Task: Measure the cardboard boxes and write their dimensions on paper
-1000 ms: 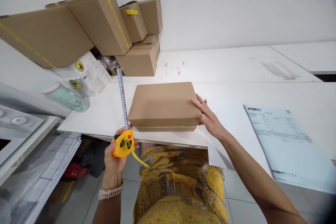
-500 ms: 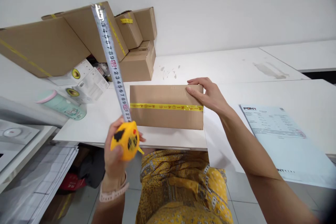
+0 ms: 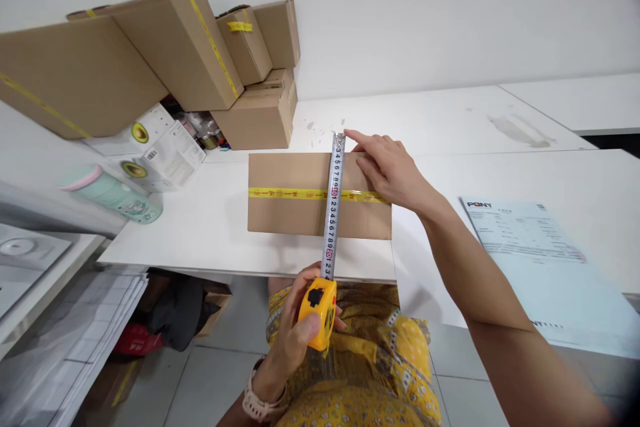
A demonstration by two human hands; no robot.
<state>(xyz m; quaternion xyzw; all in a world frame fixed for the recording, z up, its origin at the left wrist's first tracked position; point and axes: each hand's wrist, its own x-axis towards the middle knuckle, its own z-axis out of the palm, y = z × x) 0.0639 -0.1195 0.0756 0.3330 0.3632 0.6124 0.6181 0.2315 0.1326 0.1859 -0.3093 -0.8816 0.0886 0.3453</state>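
Note:
A yellow tape measure is in my left hand, whose fingers wrap round its case below the table's front edge. Its metal blade runs out away from me, crossing above a brown cardboard box that has a strip of yellow printed tape along its top. The blade's hooked end reaches just past the box's far edge. My right hand rests over the box's far right part, index finger stretched out to the blade's end and thumb on the box. Whether that fingertip touches the hook, I cannot tell.
Several cardboard boxes are stacked at the back left against the wall. White cartons with avocado pictures and a mint-green bottle stand before them. Printed papers lie on the white table at right. A bag lies below on the floor.
My left hand has brought the tape measure rightward, and the blade now lies across the box instead of left of it. My right index finger has stretched out to the blade's end.

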